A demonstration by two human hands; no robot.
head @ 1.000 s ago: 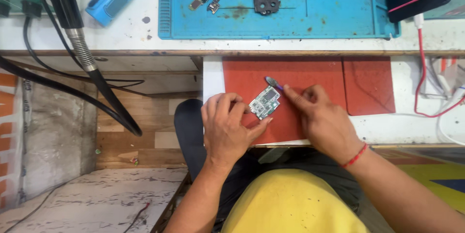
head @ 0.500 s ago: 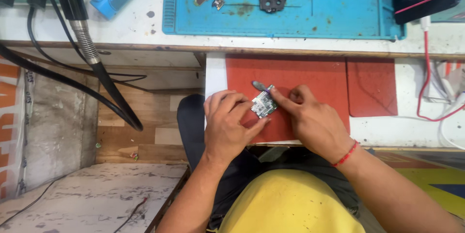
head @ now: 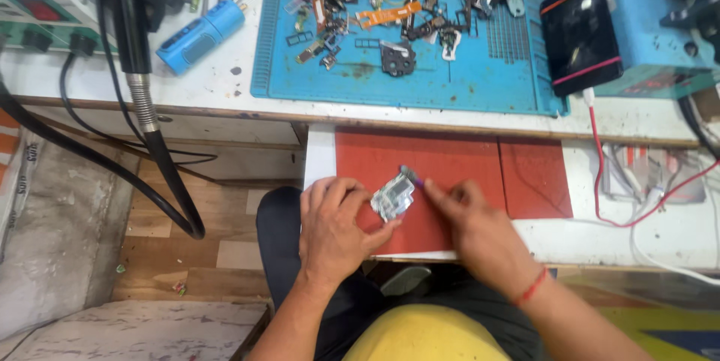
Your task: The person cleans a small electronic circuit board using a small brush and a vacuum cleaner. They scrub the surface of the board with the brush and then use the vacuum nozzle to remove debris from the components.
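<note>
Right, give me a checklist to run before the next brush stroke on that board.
1. Left hand steadies the circuit board: ok.
2. Right hand has a grip on the brush: ok.
3. Brush tip against the board's upper edge: ok.
4. Board over the red mat, not bare table: ok.
5. Board lying flat: cannot tell.
6. Red cable away from both hands: ok.

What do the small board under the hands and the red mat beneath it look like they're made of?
Small board: a rigid circuit board with shiny metal shields, judging by its silvery glint; held by the left hand. Red mat: probably rubber or silicone, going by its flat, matte, glare-free surface. The right hand holds a purple-handled tool, likely plastic.
</note>
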